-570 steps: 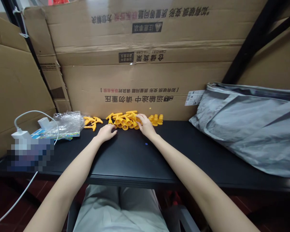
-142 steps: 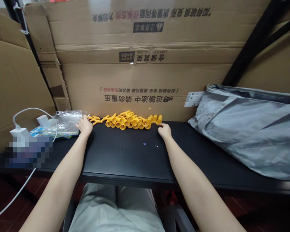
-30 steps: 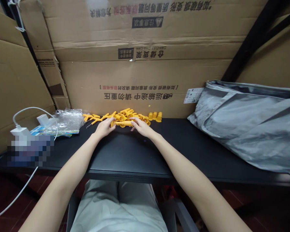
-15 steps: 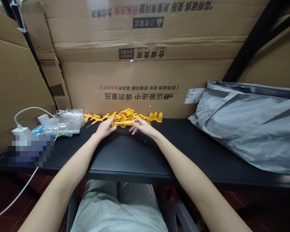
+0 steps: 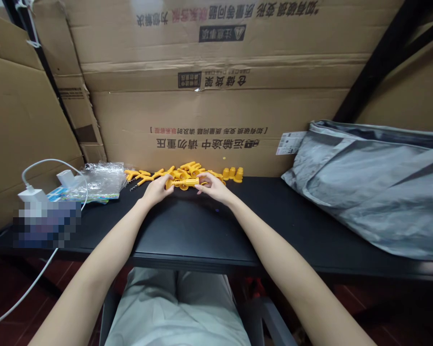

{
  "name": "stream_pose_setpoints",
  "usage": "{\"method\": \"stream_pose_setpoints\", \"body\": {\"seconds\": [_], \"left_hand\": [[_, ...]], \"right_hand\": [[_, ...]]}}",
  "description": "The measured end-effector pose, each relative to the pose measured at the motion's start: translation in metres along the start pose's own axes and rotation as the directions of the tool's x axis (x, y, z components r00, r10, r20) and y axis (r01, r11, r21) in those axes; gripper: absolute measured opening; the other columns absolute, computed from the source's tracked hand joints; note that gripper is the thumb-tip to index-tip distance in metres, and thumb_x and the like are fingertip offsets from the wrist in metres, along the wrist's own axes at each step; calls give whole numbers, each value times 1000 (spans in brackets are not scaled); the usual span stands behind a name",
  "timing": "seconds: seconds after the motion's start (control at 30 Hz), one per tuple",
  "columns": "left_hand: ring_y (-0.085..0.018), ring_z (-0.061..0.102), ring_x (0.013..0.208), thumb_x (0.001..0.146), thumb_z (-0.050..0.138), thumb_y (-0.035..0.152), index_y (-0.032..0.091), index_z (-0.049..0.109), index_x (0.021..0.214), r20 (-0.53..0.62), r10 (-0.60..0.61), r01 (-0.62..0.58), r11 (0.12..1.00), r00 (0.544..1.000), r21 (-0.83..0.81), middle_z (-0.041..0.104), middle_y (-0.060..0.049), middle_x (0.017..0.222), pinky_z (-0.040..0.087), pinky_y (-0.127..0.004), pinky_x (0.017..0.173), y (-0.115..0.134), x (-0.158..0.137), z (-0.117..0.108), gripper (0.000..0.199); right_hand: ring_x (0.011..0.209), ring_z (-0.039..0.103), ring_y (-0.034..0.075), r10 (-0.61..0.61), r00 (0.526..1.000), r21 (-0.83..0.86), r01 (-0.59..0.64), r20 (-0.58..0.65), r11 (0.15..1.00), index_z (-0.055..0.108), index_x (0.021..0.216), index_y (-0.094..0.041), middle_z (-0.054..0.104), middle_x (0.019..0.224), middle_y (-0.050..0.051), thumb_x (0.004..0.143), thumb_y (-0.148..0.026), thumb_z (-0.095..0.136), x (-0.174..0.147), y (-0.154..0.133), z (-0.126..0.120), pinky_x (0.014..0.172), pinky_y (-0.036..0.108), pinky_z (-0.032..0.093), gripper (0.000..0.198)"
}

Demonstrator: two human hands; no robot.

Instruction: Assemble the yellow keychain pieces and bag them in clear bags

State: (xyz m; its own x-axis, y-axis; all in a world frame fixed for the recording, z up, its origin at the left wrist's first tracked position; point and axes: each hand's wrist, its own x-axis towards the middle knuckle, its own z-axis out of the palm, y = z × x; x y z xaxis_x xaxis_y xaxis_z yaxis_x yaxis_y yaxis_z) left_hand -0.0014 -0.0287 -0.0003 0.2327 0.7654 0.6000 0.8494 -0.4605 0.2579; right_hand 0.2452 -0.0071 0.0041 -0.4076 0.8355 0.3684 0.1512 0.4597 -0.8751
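Leftward, crinkled clear plastic wrap point(image 5: 100, 180) lies beside smooth yellow handles point(image 5: 144, 180) with wiry spirals point(image 5: 133, 187). Next, the left hand point(image 5: 158, 191) pinches one end of a yellow tool point(image 5: 184, 182), held level before a yellow pile point(image 5: 191, 168), long axis sideways, narrow neck leftward, round barrel rightward; the right hand point(image 5: 215, 189) pinches that barrel. Rightward stand stubby flared cups point(image 5: 238, 176).

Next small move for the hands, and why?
Probably a slight twist with the right hand, the left hand steady: the yellow piece spans both hands, one end at each, so it could be turned. Loose yellow handles beside the left hand include some with bare metal spirals, which hints at turning; fingers hide the piece's ends.
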Motion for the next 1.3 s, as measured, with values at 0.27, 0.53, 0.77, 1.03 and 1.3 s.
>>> {"method": "stream_pose_setpoints", "body": {"seconds": [0.27, 0.53, 0.77, 1.03, 1.3], "left_hand": [[-17, 65, 85, 80, 57, 28, 21, 59, 107, 1, -1, 1, 1000, 1000, 26, 69, -3, 101, 51, -28, 77, 3, -1, 0, 28], [-18, 65, 87, 80, 58, 28, 22, 59, 107, 7, -9, 9, 1000, 1000, 30, 69, -4, 101, 51, -28, 78, 5, -1, 0, 28], [-21, 66, 87, 80, 60, 30, 21, 59, 107, 31, -35, 34, 999, 999, 38, 69, -5, 98, 50, -30, 75, 8, -2, -2, 29], [-21, 66, 81, 78, 62, 37, 23, 59, 104, 39, -69, 67, 996, 997, 52, 69, -3, 86, 49, -28, 68, 10, -3, -4, 30], [-19, 64, 72, 75, 65, 42, 24, 58, 100, 42, -35, 36, 999, 999, -9, 67, -1, 80, 47, -28, 65, 14, -3, -1, 32]], "right_hand": [[53, 63, 16, 30, 1000, -18, -30, -10, 999, 51, 85, -21, 65, 74, 1, 71, -59, 69, 0, 1, 3, 70, 39, 54, 44], [53, 65, 16, 101, 995, -3, -101, -27, 995, 54, 81, -18, 67, 67, 2, 72, -61, 68, -4, -8, 5, 63, 33, 54, 46], [52, 62, 14, 133, 990, -107, -136, -35, 985, 54, 96, -16, 67, 78, 4, 88, -48, 55, -2, 3, 10, 64, 33, 54, 32], [114, 57, 27, -210, 977, -488, 195, 24, 851, 48, 129, -18, 53, 132, 16, 82, -38, 66, -6, 8, 9, 100, 46, 44, 55], [110, 57, 30, -355, 930, -607, 338, 98, 719, 60, 112, -21, 63, 112, 14, 86, -32, 60, -5, -1, 7, 97, 51, 43, 28]]}}
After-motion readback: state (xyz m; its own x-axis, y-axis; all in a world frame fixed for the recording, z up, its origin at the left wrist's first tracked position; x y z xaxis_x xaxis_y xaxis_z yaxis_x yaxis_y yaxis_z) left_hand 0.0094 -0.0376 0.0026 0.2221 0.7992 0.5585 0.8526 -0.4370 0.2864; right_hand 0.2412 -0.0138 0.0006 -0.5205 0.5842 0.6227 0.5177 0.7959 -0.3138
